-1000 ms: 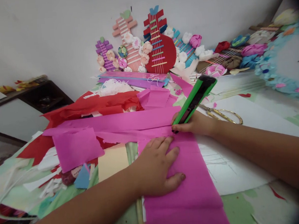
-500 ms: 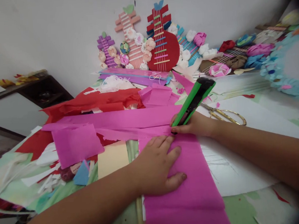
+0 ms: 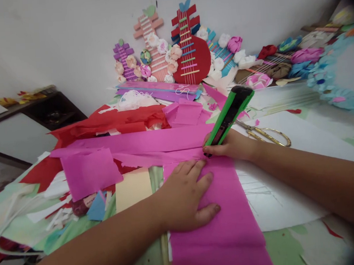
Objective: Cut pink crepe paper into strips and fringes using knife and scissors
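In the centre, we press our left hand [image 3: 184, 198], fingers spread, on the magenta sheet [image 3: 217, 234], flat and faintly creased, running to the bottom edge. Our right hand [image 3: 234, 144] grips the green-and-black cutter [image 3: 229, 118], tilted up rightward, forearm reaching from the right edge. Gold-handled scissors [image 3: 268, 136] lie right of centre.

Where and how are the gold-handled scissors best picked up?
I'd pinch the scissors by the outer rim of the gold loop, from above and the far side. They appear to lie flat, that open loop pointing right and the blade end running left toward the right hand; the forearm crowds the near side.
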{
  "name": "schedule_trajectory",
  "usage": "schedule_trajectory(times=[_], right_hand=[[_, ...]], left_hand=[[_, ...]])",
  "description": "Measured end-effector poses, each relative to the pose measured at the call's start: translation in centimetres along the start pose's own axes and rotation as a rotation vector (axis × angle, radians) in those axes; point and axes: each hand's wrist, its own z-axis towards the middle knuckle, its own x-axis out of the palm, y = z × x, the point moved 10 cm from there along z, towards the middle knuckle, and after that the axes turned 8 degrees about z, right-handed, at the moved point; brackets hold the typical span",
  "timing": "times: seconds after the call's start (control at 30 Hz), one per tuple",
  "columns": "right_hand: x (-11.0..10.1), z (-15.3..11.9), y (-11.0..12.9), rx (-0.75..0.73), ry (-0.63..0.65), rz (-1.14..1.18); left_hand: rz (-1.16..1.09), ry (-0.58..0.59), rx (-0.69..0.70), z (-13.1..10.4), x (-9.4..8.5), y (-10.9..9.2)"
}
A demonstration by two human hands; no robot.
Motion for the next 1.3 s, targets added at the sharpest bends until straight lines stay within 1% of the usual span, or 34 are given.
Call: schedule_trajectory(times=[0.17,0.27,0.37,0.47,0.53,0.87,0.93,1.0,1.13,1.3], right_hand=[[0.6,0.1,-0.3,0.008,0.038,-0.122],[0.9,0.1,-0.1,-0.011,0.061,-0.155],[0.6,-0.1,0.2,-0.028,0.044,-0.119],[-0.2,-0.2,0.0,0.001,-0.009,-0.039],[-0.4,-0.3,-0.2,0.020,-0.020,-0.024],[0.8,0.0,-0.4,-0.008,0.082,-0.275],[0.9,-0.1,-0.3,-0.018,0.088,-0.263],[0.6,-0.1,-0.1,-0.019,0.071,-0.205],[-0.1,-0.2,-0.4,0.020,0.034,-0.089],[0.3,-0.1,-0.6,0.015,0.071,-0.200]], left_hand=[[-0.004,-0.008,-0.003,0.0,-0.1,0.0],[-0.006,0.001,-0.005,0.0,-0.2,0.0],[-0.004,0.016,-0.011,0.0,-0.1,0.1],[0.000,0.025,-0.011,0.0,0.0,0.1],[0.001,0.027,-0.012,0.1,0.0,0.1],[0.004,0.022,-0.013,0.0,-0.1,0.1],[0.002,0.030,-0.014,0.0,-0.1,0.0],[-0.002,0.038,-0.014,0.0,0.0,0.0],[-0.003,0.039,-0.021,0.0,0.0,0.1],[0.004,0.021,-0.012,0.0,0.0,0.0]])
